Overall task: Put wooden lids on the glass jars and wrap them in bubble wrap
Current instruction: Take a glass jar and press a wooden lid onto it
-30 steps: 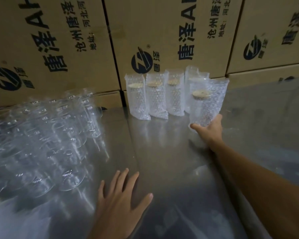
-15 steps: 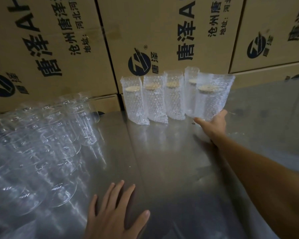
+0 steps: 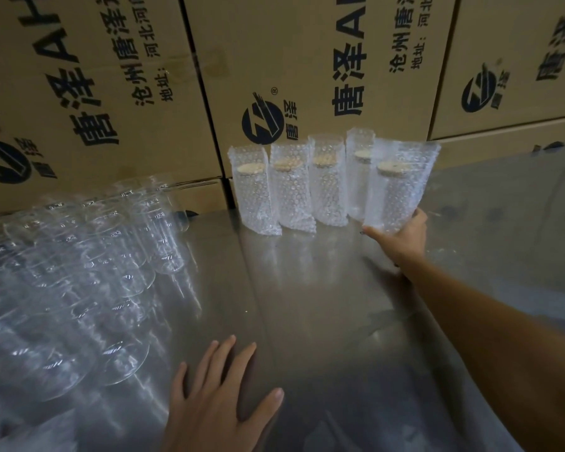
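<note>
A warehouse packing station: printed shipping cartons [image 3: 274,60] are stacked along the far edge of a steel table [image 3: 307,305], with rows of unpacked glass jars [image 3: 79,272] at its left edge.

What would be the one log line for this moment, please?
right hand: holds wrapped jar at end of row | left hand: flat on table | bare jars: waiting, left

Four wrapped jars [image 3: 292,187] stand in a row on the table [image 3: 307,305], just before the boxes [image 3: 307,60] behind it. A fifth wrapped jar [image 3: 397,187] is at the row's right end, with the right hand [image 3: 402,236] at its base. Bare jars [image 3: 79,272] crowd the table's left side, and the left hand [image 3: 216,402] lies flat on the near edge.
</note>
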A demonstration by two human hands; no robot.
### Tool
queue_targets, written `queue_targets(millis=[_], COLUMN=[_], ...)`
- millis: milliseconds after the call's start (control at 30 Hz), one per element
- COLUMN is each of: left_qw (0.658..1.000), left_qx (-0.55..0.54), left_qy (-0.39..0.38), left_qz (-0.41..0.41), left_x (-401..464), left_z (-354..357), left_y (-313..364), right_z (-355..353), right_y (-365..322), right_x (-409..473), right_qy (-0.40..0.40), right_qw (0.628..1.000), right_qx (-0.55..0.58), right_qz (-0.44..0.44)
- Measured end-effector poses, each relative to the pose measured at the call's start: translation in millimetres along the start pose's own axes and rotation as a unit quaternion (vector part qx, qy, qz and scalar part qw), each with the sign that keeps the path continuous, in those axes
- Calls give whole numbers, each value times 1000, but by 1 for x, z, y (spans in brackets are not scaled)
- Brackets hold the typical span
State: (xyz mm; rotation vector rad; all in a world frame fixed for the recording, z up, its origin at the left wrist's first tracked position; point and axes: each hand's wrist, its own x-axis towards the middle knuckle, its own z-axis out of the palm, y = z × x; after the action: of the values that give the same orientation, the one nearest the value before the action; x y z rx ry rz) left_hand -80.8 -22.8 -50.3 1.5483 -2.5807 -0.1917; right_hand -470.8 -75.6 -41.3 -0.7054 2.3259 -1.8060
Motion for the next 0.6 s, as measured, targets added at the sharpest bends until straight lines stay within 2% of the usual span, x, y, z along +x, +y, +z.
queue_targets(millis=[167,400,600], left_qw=[999,999,995], left_qx=[18,-14,-30], left_qy=[34,36,60], left_qz=[9,32,69], left_x=[-5,-8,-19], left_z=[2,7,12], left_y=[-2,-10,-12], right_z=[-5,-4,10], right_y=[-1,-7,-21], right_x=[-33,-86,-119], right_qy=[24,-3,-103], right_qw=[999,984,962], right_qx=[-30,-177,-252], right_qz=[19,6,-20])
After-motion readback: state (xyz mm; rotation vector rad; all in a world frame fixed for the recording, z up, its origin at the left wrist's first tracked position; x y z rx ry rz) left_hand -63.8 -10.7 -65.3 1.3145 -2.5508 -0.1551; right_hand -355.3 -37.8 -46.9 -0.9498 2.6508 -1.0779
